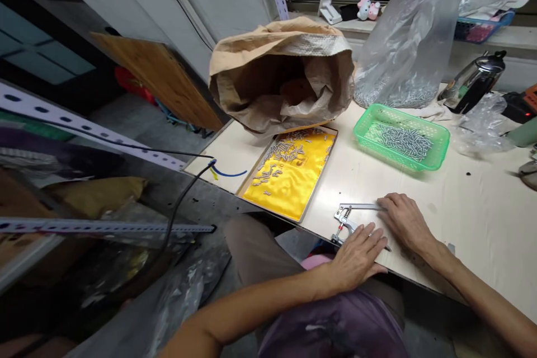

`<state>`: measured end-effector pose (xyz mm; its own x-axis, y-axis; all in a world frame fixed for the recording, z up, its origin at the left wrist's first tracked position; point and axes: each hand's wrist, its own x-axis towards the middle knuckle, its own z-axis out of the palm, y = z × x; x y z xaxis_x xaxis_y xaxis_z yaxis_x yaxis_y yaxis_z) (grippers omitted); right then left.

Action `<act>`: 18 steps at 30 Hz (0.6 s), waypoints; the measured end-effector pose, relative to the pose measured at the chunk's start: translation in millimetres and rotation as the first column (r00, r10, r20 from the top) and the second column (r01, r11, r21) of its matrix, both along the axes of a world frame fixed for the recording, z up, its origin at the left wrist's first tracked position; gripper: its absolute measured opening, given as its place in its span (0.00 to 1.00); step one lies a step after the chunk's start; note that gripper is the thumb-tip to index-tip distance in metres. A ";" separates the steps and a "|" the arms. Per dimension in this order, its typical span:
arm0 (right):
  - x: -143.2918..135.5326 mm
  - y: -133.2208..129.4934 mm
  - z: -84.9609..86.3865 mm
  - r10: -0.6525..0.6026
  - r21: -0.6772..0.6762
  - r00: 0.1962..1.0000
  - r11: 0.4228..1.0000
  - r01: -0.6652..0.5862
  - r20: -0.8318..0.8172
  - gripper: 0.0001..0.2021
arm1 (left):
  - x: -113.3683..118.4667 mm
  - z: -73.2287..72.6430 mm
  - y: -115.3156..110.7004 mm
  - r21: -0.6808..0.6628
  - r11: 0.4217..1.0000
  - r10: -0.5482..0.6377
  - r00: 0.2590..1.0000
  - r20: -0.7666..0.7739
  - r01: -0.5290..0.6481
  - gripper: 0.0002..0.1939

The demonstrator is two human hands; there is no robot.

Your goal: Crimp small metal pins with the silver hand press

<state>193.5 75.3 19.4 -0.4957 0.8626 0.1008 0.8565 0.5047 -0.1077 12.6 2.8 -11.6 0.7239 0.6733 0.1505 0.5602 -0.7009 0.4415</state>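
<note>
A silvery metal hand tool with two long arms, a spring and a small red part lies on the table near its front edge. My left hand rests flat over its lower arm, fingers stretched out; a pointed end shows past the fingertips. At the far end of the upper arm lies my right hand, its fingers loosely bent and touching the bar, not visibly wrapped round it. To the left, small metal pieces are scattered on yellow cloth in a shallow tray.
A large brown paper bag gapes open behind the tray. A green basket holds many small metal pieces, and a clear plastic bag stands behind it. A kettle is at the right. Cables hang off the left corner.
</note>
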 end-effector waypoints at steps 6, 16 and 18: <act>-6.0 23.6 11.0 -0.039 0.088 0.996 0.996 0.032 0.075 0.07 | -0.4 -0.8 -0.4 -0.039 0.999 -0.009 0.998 0.063 0.011 0.32; -90.9 3.0 14.5 0.583 -0.080 0.810 0.812 -0.578 0.065 0.04 | 6.6 -15.4 -5.4 -0.086 0.996 0.015 1.000 0.009 -0.014 0.27; -102.7 2.2 0.8 0.622 -0.052 0.775 0.782 -0.620 0.108 0.08 | 1.3 -16.0 1.7 -0.078 0.993 0.089 0.996 -0.031 -0.091 0.22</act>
